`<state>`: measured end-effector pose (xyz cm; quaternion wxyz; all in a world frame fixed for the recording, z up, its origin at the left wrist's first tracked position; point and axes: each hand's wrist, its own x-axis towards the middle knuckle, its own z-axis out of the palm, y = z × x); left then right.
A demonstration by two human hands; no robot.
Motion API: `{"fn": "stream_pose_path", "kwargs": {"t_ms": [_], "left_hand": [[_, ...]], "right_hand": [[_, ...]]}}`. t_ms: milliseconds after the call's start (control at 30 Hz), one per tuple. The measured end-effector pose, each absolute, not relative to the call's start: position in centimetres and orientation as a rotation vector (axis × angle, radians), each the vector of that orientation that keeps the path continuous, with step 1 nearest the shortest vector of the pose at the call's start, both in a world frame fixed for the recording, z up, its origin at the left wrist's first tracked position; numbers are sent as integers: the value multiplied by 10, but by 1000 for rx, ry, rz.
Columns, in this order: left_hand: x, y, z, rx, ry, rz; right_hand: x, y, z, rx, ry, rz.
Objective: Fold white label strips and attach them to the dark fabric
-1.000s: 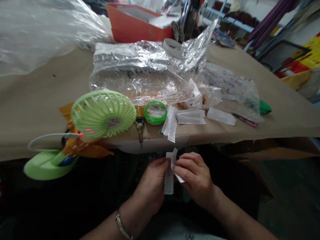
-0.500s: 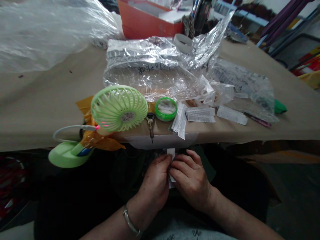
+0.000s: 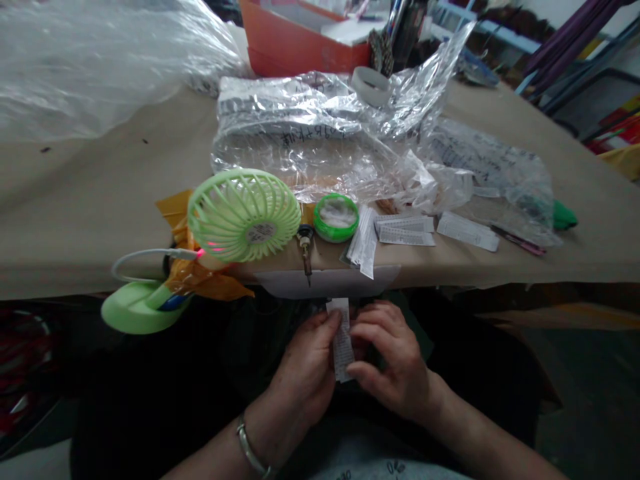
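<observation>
Below the table edge, my left hand (image 3: pixel 311 367) pinches a small stack of narrow printed paper labels (image 3: pixel 343 347) between thumb and fingers. The strips stand nearly upright, their ends slightly fanned at the top. On their right side is my right hand (image 3: pixel 395 360), fingers curved and thumb apart from them. Its thumb tip is at the lower right edge of the labels; whether it presses on them I cannot tell. More printed labels (image 3: pixel 405 230) lie on the table above, beside a bundle of paper strips (image 3: pixel 365 243).
A green fan (image 3: pixel 245 217) with a cable is clamped at the table edge, left. A pointed tool (image 3: pixel 307 257) and a round green container (image 3: pixel 336 230) lie beside it. Behind are clear plastic bags (image 3: pixel 300 150), a tape roll (image 3: pixel 371 87) and an orange box (image 3: pixel 305 50).
My right hand has drawn back to the right and its thumb and fingers have parted. The printed face of the labels now shows. The view has shifted slightly.
</observation>
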<state>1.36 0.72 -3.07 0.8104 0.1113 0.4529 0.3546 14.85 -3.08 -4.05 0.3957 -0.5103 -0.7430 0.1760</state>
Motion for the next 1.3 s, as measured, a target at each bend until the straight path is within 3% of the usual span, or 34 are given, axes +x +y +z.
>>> {"fn": "stream_pose_path", "kwargs": {"t_ms": [133,233,367,867,1133,1300], "left_hand": [[2,4,-27,317,917,534],[-3,0,-26,397,839,415],[-5,-3,-27,452,789,339],[-8,-6,-35,484,791,351],[-11,-3,-30,434,884,438],[-8,-2,-29,438,906,440]], "right_hand": [[168,-18,-50,-1331,-1330,1182],[175,-4,-62,-1020,-1098,1838],[173,9,-72,-687,-1077,2150],[160,4,-75,-708,-1088,2132],[154,-12,-47,-1236,-1687,1086],[149,-13,-45,-1232,-1868,907]]}}
